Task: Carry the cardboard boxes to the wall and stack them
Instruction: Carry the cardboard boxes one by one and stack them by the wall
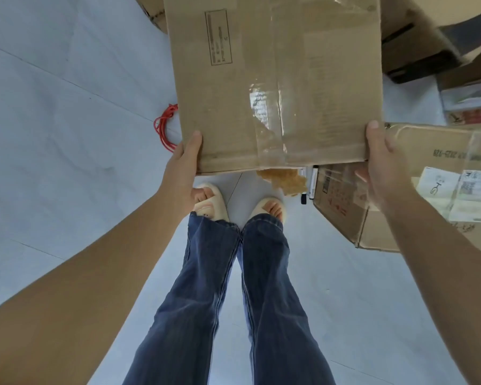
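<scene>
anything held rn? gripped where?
Large taped brown cardboard box, held by its near bottom corners: left hand on one, right hand on the other.

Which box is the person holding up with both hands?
The big taped cardboard box in the middle. The left hand and right hand grip its near corners, while the other boxes, like the labelled box at right, go untouched.
</scene>
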